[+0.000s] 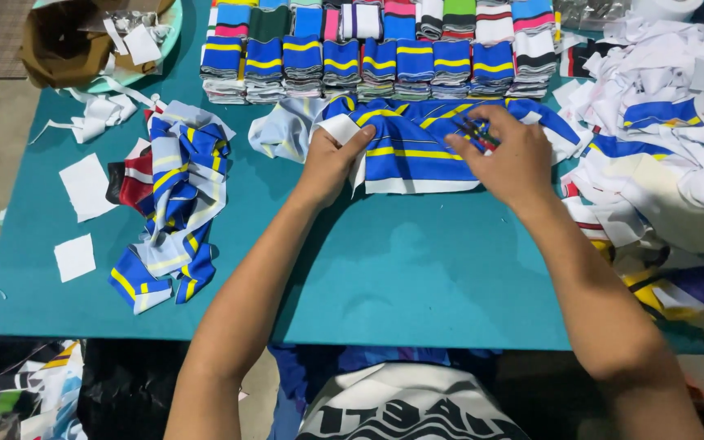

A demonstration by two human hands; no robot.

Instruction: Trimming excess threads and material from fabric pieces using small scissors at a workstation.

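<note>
At the far left corner of the teal worktop (417,269) a pale green dish (136,75) overhangs the edge, holding a brown paper bag (63,49) and white scraps. Below it, along the left edge, lie loose white fabric squares (83,186) and a tangled heap of blue, white and yellow striped strips (174,208), with a red piece tucked at its left side. That heap reaches nearly to the near edge.

The near middle of the worktop, between the two forearms, is bare teal and gives the only open room; the near edge itself is unobstructed there.

The left hand (329,163) pinches the left end of a blue knit band (417,145) between thumb and fingers, closed on its white corner. The band lies flat at the middle of the worktop, toward the far edge: royal blue with thin yellow stripes and a white border along its near edge, its upper part creased into folds. The right hand (508,159) presses down on the band's right part, fingers curled around a small dark red-and-blue tool (476,133) too hidden to identify.

Just behind the band, rows of folded striped bands (376,45) line the far edge. The right edge is buried under a pile of white and blue cuttings (670,147).
</note>
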